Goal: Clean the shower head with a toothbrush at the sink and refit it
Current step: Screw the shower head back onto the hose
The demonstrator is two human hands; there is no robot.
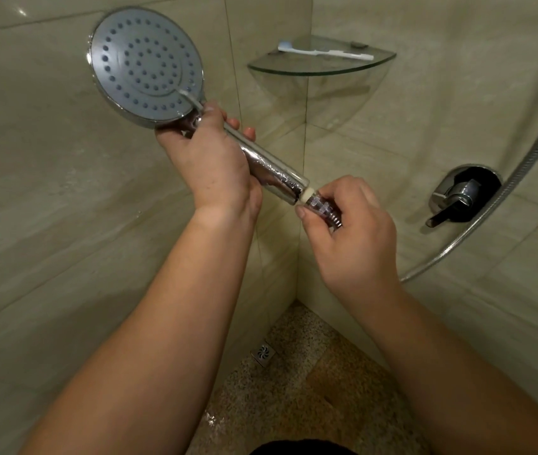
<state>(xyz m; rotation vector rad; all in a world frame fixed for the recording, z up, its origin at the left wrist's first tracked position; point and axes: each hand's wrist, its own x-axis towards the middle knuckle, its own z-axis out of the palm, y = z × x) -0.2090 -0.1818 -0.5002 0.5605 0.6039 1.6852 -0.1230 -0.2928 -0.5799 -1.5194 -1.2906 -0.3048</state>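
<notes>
1. Shower head (144, 65): round chrome-rimmed face, grey spray plate with rings of small nozzles, a small lever at its lower edge; straight chrome handle, wet-looking, ending in a pale threaded stub.
2. Orientation: long axis runs diagonally, face at upper left turned toward the camera, stub end at lower right.
3. Location: held in the air in the tiled shower corner, below and left of the glass corner shelf (321, 68).
4. Left hand (208, 159): fingers wrapped around the handle just under the face; firm grip.
5. Right hand (349, 231): thumb and fingers pinch the knurled hose nut (321, 208), which sits at the stub; whether it is threaded on, cannot tell.
6. Hose (520, 165): metal, curves along the right wall past the mixer lever (461, 195).
7. Toothbrush (325, 52): white, lies flat on the shelf, bristles toward its left end.
8. Floor drain (263, 354) at the floor corner.
</notes>
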